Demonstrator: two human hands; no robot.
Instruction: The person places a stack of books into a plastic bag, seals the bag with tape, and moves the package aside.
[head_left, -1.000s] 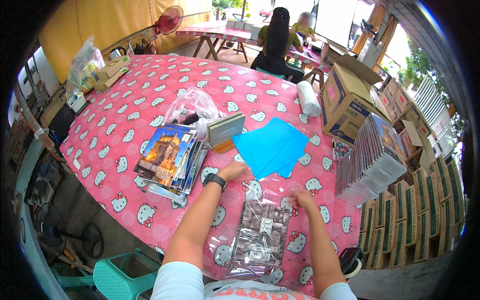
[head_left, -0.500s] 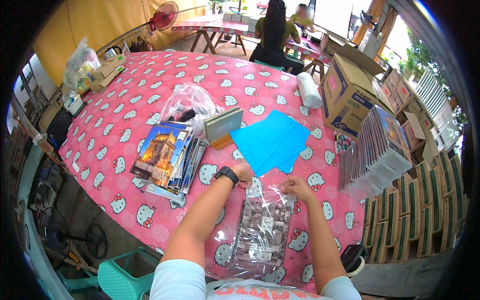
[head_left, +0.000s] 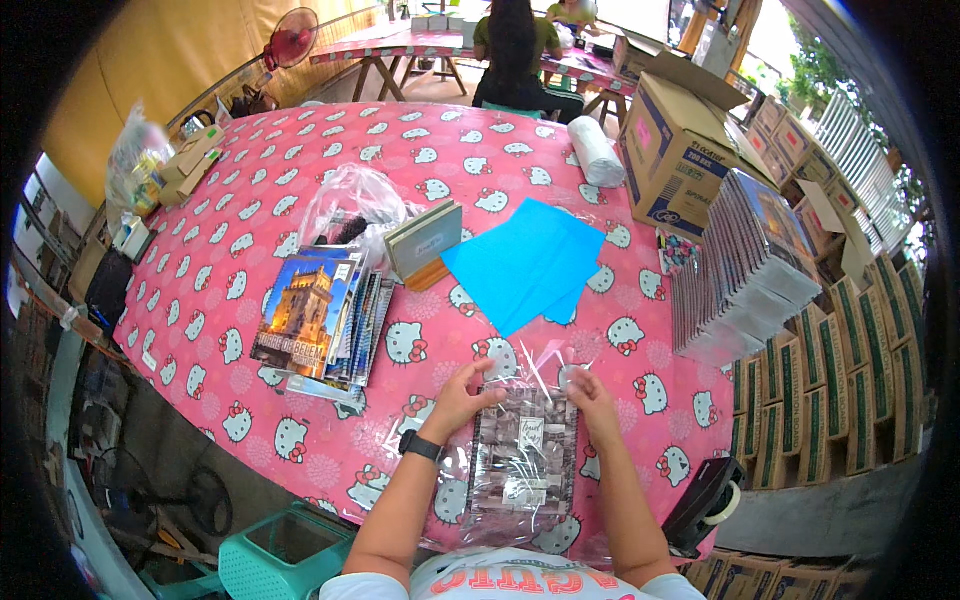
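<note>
- Currently, grayscale-covered notebook (head_left: 523,460) inside clear plastic sleeve (head_left: 505,528), by tabletop (head_left: 250,385) near edge
- Left hand (head_left: 462,403), right hand (head_left: 598,405) at notebook's far corners; can't tell either grip's closure

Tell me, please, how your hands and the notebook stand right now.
Left hand at upper left of clear plastic sleeve, right hand at upper right. Grey-patterned notebook flat inside sleeve. Blue sheets just beyond, none on the notebook.
</note>
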